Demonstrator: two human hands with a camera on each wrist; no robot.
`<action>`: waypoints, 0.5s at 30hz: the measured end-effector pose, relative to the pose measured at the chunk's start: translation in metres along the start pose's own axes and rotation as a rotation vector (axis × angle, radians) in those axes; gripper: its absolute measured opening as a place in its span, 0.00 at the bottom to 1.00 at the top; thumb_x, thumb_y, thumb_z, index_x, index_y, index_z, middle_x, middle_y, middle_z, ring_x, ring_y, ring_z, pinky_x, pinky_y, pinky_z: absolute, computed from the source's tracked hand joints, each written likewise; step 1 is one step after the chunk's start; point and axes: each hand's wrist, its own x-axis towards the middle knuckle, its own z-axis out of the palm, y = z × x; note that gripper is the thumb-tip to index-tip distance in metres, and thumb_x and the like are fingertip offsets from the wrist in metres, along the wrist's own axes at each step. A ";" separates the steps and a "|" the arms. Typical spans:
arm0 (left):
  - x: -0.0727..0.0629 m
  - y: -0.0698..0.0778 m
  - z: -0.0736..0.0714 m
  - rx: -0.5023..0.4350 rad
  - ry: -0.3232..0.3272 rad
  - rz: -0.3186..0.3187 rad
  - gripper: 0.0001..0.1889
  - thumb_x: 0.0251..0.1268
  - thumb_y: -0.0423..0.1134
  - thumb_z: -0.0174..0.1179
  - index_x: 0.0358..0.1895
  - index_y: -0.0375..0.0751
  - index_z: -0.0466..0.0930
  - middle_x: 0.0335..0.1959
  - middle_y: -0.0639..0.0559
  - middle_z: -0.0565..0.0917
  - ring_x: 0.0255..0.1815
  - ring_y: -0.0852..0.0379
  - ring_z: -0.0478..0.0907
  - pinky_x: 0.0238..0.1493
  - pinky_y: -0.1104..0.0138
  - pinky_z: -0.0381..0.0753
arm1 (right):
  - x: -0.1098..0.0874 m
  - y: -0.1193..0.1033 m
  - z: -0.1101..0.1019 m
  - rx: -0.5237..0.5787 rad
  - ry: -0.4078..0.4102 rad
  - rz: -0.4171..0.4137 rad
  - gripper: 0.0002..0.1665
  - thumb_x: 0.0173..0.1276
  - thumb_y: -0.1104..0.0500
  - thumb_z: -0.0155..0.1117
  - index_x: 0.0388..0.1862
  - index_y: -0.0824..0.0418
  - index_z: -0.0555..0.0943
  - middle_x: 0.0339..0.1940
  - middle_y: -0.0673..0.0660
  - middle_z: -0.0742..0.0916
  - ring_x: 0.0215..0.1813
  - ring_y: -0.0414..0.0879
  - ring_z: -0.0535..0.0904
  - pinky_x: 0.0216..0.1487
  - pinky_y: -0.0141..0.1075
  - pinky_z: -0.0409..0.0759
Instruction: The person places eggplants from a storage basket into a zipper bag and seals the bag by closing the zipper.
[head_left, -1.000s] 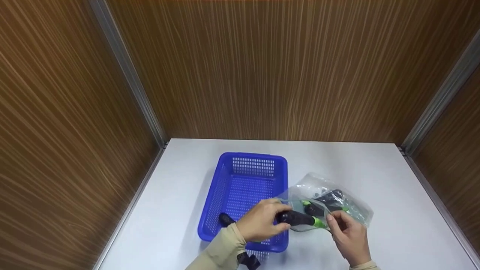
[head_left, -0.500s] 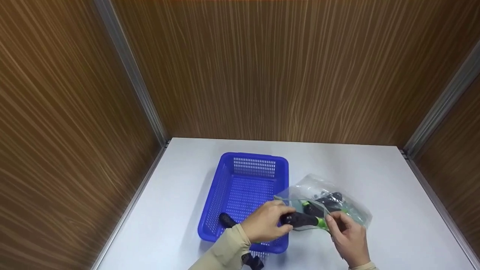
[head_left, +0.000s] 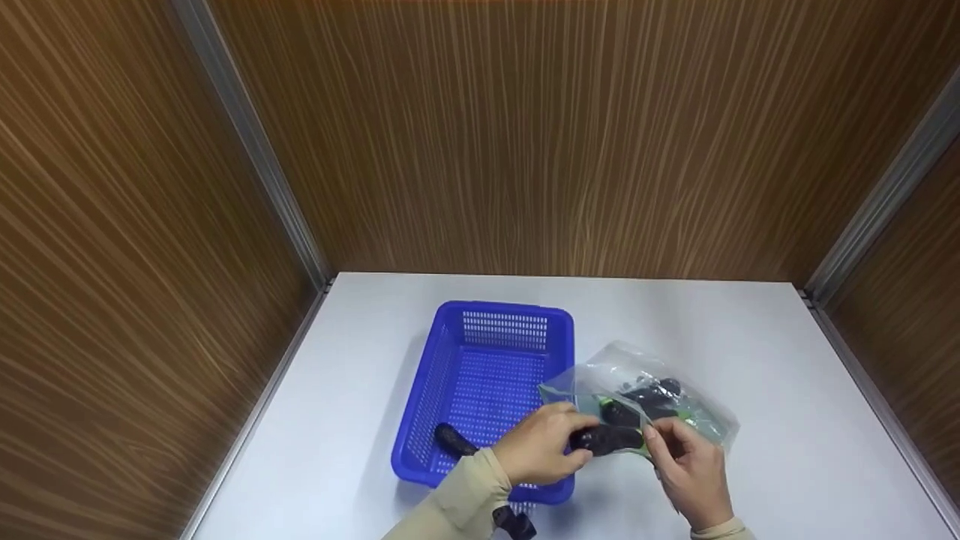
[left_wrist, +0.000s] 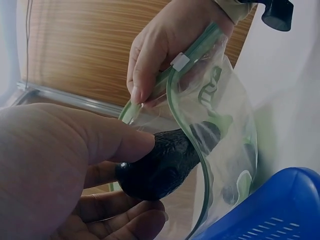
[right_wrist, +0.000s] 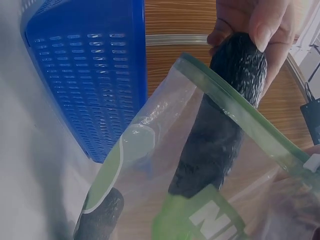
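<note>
My left hand [head_left: 541,448] grips the blunt end of a dark eggplant [head_left: 613,439], thumb on one side and fingers on the other. The eggplant's far part lies inside a clear zip bag [head_left: 622,357] with a green-edged mouth, which stands open around it. My right hand [head_left: 694,474] pinches the bag's rim, close to a white slider [left_wrist: 180,61] in the left wrist view. Deeper in the bag lie more dark eggplants [head_left: 660,390] with green stem ends. Through the film in the right wrist view, the held eggplant [right_wrist: 207,145] shows near printed lettering.
A blue perforated basket [head_left: 415,420] stands to the left, partly under my left forearm. Another dark eggplant [head_left: 453,440] lies in its near left part, partly hidden by the sleeve. The white table [head_left: 352,337] meets wood-grain panels [head_left: 525,150] at the back and sides.
My left hand has moved right and pushed the eggplant further into the bag, so its green end is now mostly hidden by the right hand. The right hand keeps its hold on the rim.
</note>
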 end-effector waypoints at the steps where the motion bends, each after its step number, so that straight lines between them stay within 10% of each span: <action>1: 0.001 0.000 0.001 -0.002 -0.003 0.000 0.22 0.59 0.42 0.64 0.58 0.44 0.79 0.42 0.56 0.80 0.42 0.65 0.74 0.48 0.74 0.73 | 0.000 0.000 0.000 0.001 0.001 -0.005 0.09 0.64 0.66 0.66 0.26 0.54 0.81 0.15 0.45 0.78 0.16 0.40 0.72 0.17 0.26 0.69; 15: 0.011 0.002 0.007 -0.011 -0.060 -0.031 0.23 0.62 0.44 0.63 0.61 0.47 0.78 0.46 0.56 0.80 0.44 0.65 0.74 0.48 0.75 0.73 | -0.001 0.001 0.000 0.016 0.020 -0.119 0.10 0.61 0.70 0.66 0.27 0.56 0.81 0.18 0.45 0.79 0.17 0.37 0.71 0.18 0.25 0.68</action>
